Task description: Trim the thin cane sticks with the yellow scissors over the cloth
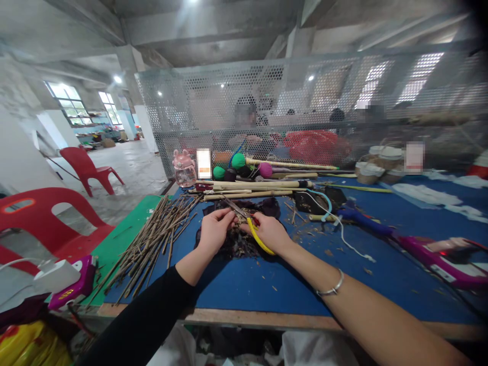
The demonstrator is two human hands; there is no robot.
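Note:
My right hand [270, 234] is closed around a pair of scissors [260, 239] with yellow handles, the metal blades pointing up and to the left. Opposite it, my left hand [214, 230] has its thumb and fingers pinched together near the blades; what they grip is too small to make out. Under both hands lies a crumpled black sheet [244, 249] strewn with small brownish plant bits. A loose pile of thin brown sticks [152, 239] spreads over the table to the left of my left hand.
Pale thick sticks [255, 186] and green yarn balls [238, 161] lie behind my hands. A pink bottle [184, 169] stands by the perforated metal screen [213, 101]. On the right are a white cord [345, 236] and a purple power strip [430, 262]. Red chairs [57, 218] stand left.

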